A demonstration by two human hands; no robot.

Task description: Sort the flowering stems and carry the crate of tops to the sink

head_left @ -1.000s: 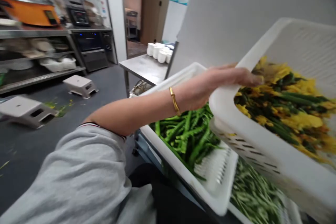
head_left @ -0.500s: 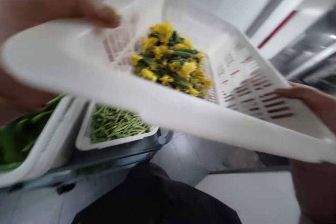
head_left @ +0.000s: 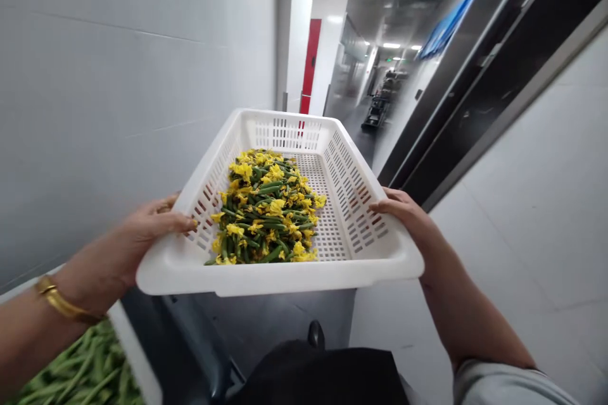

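A white slotted plastic basket [head_left: 327, 271] is held out in front of me, close to level. My left hand [head_left: 142, 231] grips its left rim, thumb over the edge, a gold bangle on the wrist. On the opposite rim my right hand [head_left: 408, 215] is closed, with its thumb inside the wall. Small green cucumbers with yellow blossoms [head_left: 270, 202] lie heaped along the basket's left and middle, leaving the right part of its bottom bare. The fingers beneath the rim are partly hidden.
At lower left, a white crate of green bean pods [head_left: 80, 367] stands beside a dark grey cart [head_left: 190, 335]. A tiled wall [head_left: 142, 76] runs along the left. Ahead, past a dark metal door frame [head_left: 456, 95], a corridor [head_left: 368, 120] holds a trolley [head_left: 377, 111].
The basket has gone from tilted and close to my face to lower, more level and farther out. My view has turned toward the corridor; both hands keep their hold.
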